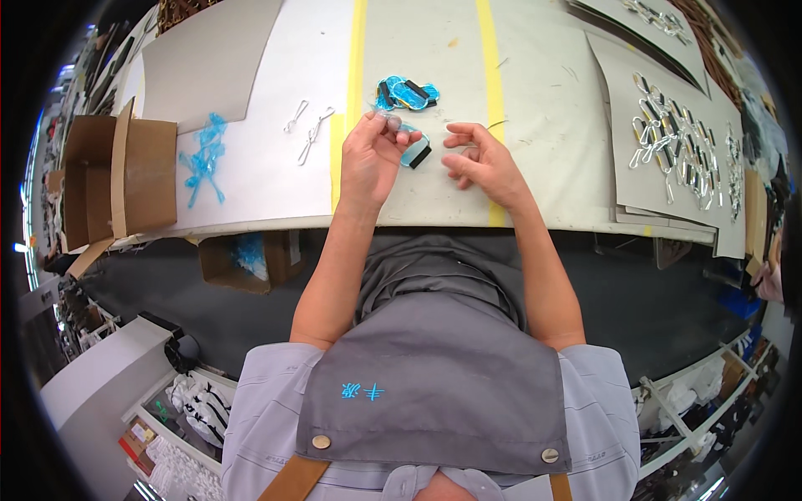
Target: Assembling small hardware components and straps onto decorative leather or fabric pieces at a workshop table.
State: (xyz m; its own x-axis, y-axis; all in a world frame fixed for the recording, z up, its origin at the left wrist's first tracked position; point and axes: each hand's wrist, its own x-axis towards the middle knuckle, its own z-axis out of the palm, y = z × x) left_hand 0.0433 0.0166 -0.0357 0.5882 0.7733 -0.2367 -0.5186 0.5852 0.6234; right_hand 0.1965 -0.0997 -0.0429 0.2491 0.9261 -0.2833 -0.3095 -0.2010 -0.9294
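Observation:
My left hand [373,154] is raised over the table's near part, its thumb and fingers pinched together. Something small and translucent shows at the fingertips, too blurred to name. To its right, my right hand [489,164] has its fingers bent and apart, with nothing visible in them. Between the hands lies a light-blue piece with a black band [417,154], partly hidden by the left fingers. Just beyond them is a small pile of blue-wrapped loops with black bands [408,92].
White wire clips [309,138] and crumpled blue film [203,160] lie to the left, near an open cardboard box [144,175]. Grey boards on the right carry many metal clips with black bands [677,138]. A second box [251,260] with blue film sits below the table edge.

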